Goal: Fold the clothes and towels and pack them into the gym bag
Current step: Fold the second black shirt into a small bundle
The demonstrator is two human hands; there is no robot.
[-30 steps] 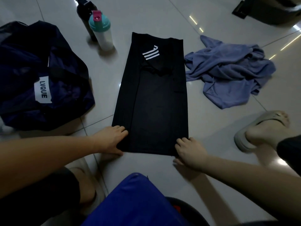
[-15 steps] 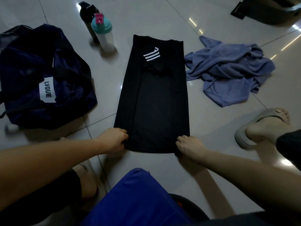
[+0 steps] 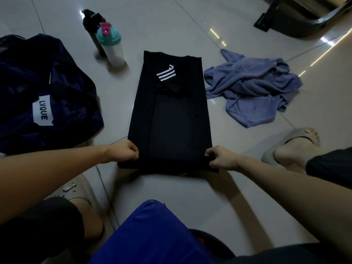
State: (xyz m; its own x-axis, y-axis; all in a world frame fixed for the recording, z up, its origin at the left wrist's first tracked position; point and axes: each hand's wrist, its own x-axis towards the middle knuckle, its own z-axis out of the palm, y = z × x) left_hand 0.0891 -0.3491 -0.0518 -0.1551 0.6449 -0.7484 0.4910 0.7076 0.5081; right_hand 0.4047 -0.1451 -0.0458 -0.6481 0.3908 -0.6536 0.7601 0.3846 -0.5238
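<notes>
The folded black garment [image 3: 171, 115], lying lengthwise on the floor [image 3: 171, 187] in the middle, is being gripped at its two near corners, with the fingers of the left hand [image 3: 123, 152] curled tight on the left corner and those of the right hand [image 3: 222, 158] on the right. The navy gym bag [image 3: 62, 103] is lying slumped at the left, apart from the garment, its contents not being shown. A blue-grey cloth [image 3: 251, 92] is lying crumpled at the right, and a lidded shaker bottle [image 3: 112, 48] is standing at the far left.
</notes>
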